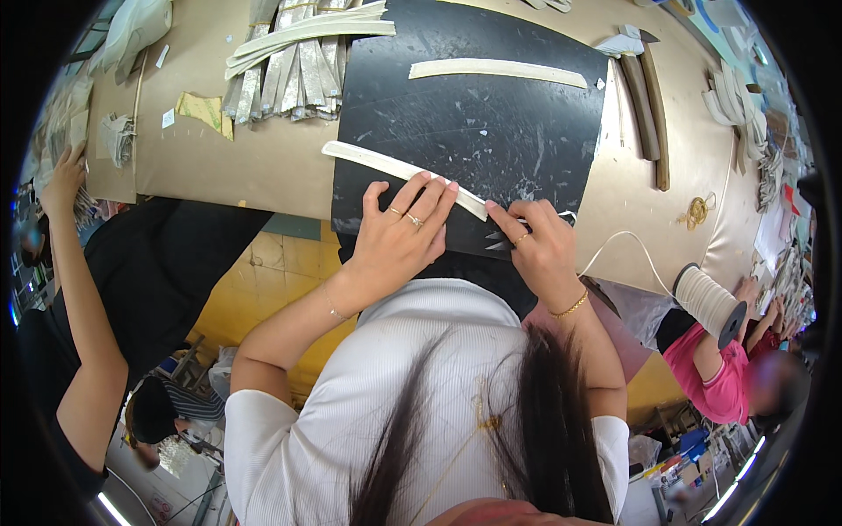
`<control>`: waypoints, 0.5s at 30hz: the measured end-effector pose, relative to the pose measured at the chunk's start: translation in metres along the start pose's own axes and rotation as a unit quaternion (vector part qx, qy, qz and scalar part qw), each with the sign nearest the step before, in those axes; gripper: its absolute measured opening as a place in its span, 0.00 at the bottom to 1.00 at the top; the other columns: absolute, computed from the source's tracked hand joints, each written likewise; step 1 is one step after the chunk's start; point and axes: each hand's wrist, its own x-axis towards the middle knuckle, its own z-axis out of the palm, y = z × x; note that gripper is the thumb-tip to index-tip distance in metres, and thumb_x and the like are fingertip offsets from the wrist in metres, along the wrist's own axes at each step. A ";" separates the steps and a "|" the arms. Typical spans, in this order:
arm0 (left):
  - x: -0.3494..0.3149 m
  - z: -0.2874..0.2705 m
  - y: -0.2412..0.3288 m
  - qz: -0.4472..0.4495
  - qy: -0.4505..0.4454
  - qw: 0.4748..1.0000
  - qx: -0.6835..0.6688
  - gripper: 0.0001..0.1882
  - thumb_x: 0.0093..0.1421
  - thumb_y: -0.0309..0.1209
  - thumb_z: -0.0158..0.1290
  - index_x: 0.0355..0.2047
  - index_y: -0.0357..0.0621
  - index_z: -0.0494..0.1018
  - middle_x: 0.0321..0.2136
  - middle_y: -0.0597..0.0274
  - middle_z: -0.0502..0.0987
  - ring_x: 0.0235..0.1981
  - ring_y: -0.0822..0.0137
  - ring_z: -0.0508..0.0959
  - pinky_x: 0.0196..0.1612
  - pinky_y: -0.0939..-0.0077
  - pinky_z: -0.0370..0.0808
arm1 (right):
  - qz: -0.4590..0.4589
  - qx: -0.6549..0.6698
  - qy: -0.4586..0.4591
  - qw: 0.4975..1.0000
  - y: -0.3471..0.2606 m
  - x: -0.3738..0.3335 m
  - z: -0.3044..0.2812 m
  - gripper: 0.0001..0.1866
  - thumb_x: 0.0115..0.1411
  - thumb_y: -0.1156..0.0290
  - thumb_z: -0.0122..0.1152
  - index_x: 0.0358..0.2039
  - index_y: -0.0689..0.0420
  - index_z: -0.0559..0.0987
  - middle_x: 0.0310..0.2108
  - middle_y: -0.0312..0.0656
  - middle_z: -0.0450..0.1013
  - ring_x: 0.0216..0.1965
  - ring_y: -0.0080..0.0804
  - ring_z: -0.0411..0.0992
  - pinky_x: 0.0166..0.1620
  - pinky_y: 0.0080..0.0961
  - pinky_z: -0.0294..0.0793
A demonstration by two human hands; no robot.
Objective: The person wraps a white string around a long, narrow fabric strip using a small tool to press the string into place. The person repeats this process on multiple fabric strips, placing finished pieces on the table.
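Observation:
My left hand [403, 232] lies with bent fingers over a narrow white strip [377, 160], pressing it flat on the black mat [526, 123]. Its fingertips rest along the strip's right half. At that strip's right end is my right hand [542, 241], index fingertip against the end and the other fingers curled. Two pointed metal blades, like those of small snips [498, 237], stick out below the curled fingers; their handles are hidden in the palm. White cord [624, 235] runs from a spool [712, 302] toward my right wrist. Farther back lies a second white strip [498, 70].
A bundle of silvery strips [294, 70] with white strips on top sits back left. Two wooden-handled hammers [645, 114] lie right of the mat. A coil of yellowish bands [695, 212] is near the spool. At left, another person's arm [83, 298] reaches onto the table.

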 end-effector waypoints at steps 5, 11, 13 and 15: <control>-0.002 0.006 0.003 -0.002 0.009 1.000 0.019 0.31 0.57 0.36 0.60 0.62 0.47 0.71 0.59 0.63 0.71 0.64 0.65 0.67 0.60 0.48 0.59 | -0.007 -0.008 -0.006 1.000 0.001 -0.001 0.001 0.29 0.44 0.85 0.60 0.49 0.50 0.85 0.34 0.35 0.72 0.31 0.32 0.72 0.30 0.28 0.73; -0.003 0.007 0.005 -0.002 -0.002 0.999 0.043 0.31 0.58 0.37 0.60 0.63 0.49 0.71 0.59 0.63 0.70 0.65 0.65 0.66 0.60 0.47 0.59 | -0.005 -0.014 -0.012 1.000 -0.001 -0.004 0.002 0.28 0.45 0.84 0.60 0.49 0.51 0.85 0.33 0.35 0.72 0.31 0.31 0.72 0.30 0.27 0.73; -0.003 0.007 0.005 0.000 -0.001 0.999 0.047 0.31 0.58 0.38 0.60 0.63 0.51 0.71 0.59 0.62 0.70 0.64 0.63 0.66 0.59 0.47 0.59 | -0.006 -0.015 -0.012 1.000 -0.001 -0.004 0.002 0.28 0.45 0.84 0.61 0.49 0.50 0.85 0.33 0.34 0.71 0.31 0.30 0.72 0.30 0.27 0.73; -0.003 0.007 0.006 0.000 -0.002 0.999 0.044 0.31 0.57 0.39 0.60 0.63 0.55 0.72 0.59 0.62 0.70 0.64 0.62 0.66 0.59 0.46 0.59 | -0.007 -0.017 -0.014 1.000 -0.001 -0.003 0.002 0.28 0.45 0.83 0.61 0.49 0.50 0.85 0.33 0.34 0.71 0.31 0.30 0.71 0.30 0.27 0.73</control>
